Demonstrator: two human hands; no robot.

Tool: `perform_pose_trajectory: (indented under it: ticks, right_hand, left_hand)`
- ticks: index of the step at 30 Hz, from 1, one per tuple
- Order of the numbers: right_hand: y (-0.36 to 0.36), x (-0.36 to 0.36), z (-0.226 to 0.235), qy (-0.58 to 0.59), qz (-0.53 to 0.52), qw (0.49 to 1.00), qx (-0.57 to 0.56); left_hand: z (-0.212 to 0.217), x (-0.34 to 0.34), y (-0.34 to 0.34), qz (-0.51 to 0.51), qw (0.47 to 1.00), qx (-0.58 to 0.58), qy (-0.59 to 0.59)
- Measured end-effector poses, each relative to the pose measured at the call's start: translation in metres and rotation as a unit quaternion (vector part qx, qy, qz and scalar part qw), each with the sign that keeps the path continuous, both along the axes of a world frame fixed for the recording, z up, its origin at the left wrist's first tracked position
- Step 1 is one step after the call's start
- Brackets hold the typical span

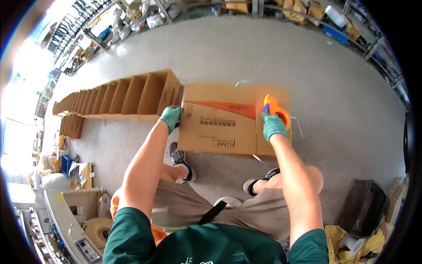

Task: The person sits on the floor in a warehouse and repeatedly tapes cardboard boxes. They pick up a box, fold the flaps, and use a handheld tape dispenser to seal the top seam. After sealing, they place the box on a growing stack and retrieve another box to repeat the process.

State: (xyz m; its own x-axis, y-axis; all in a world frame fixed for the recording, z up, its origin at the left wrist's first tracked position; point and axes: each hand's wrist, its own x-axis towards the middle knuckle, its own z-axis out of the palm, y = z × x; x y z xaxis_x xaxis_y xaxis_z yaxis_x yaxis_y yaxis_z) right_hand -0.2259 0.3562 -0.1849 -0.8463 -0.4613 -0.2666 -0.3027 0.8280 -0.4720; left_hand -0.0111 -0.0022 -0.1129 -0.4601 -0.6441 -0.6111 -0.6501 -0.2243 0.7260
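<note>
A flat-lying brown cardboard box (220, 132) with an orange stripe and dark print is in front of me, above the floor near my feet. My left hand (170, 118), in a green glove, grips its left edge. In my right hand (274, 126), also gloved in green, is an orange tape dispenser (281, 110) with a blue part. The dispenser is over the right part of the box, and the fingers are wrapped round it. The box's right end looks blurred. Whether tape touches the cardboard I cannot tell.
A long row of open cardboard boxes (110, 97) runs leftward from beside my left hand. A beige machine with a control panel (87, 250) stands at the lower left. A dark bin (362, 207) is at the lower right. Loaded shelves (369, 48) line the far side.
</note>
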Motion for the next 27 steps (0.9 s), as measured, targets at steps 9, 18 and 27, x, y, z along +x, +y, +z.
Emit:
perform_pose_trajectory:
  ticks: [9,18,27]
  right_hand:
    - [0.011,0.005,0.084,-0.026,-0.163,0.974,-0.156]
    - [0.068,0.006,-0.052,-0.056,-0.184,0.981,-0.04]
    - [0.001,0.042,0.207,0.325,0.158,0.931,-0.056]
  left_hand:
    - [0.095,0.019,-0.021,-0.074,0.966,-0.13,0.211]
    - [0.06,0.053,-0.084,0.009,0.941,-0.12,0.315]
    - [0.017,0.094,-0.114,0.002,0.961,-0.075,0.267]
